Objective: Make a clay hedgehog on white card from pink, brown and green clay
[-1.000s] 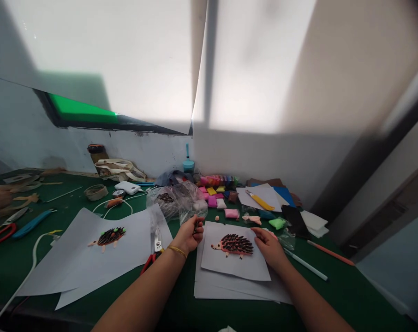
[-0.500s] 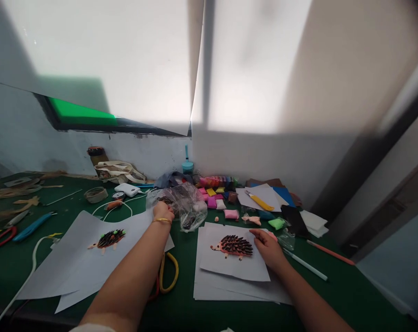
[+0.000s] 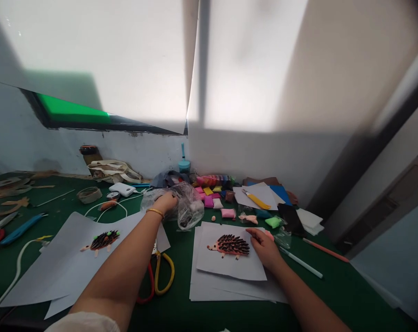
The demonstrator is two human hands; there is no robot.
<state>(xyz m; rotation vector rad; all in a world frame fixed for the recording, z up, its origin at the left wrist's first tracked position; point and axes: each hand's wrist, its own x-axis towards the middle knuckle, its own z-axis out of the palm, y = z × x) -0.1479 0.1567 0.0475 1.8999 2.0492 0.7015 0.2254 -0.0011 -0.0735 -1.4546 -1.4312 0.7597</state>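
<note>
My left hand [image 3: 166,203] reaches into a crumpled clear plastic bag [image 3: 191,203] with dark bits inside. Its fingers are curled downward, and what they pinch is hidden. At the right edge of a white sheet of paper [image 3: 209,269], my right hand [image 3: 266,246] grips it with the fingertips over its upper corner. On that sheet is a hedgehog [image 3: 231,246] with a pink body and dark, seed-like spines. A second, smaller hedgehog [image 3: 105,240], with green and orange dots on its back, lies on another paper [image 3: 63,263] to the left.
Scissors [image 3: 164,274] with red and yellow handles lie under my left forearm. Coloured clay packets [image 3: 229,213], a yellow cutter [image 3: 256,200] and a white pen [image 3: 304,263] are around the right-hand papers. A white cable [image 3: 20,263] and a tape roll [image 3: 89,195] are at left.
My left hand has moved slightly up and deeper over the plastic bag, its wrist turning. More of the scissors shows. The whole view has shifted a little; my right hand stays at the sheet.
</note>
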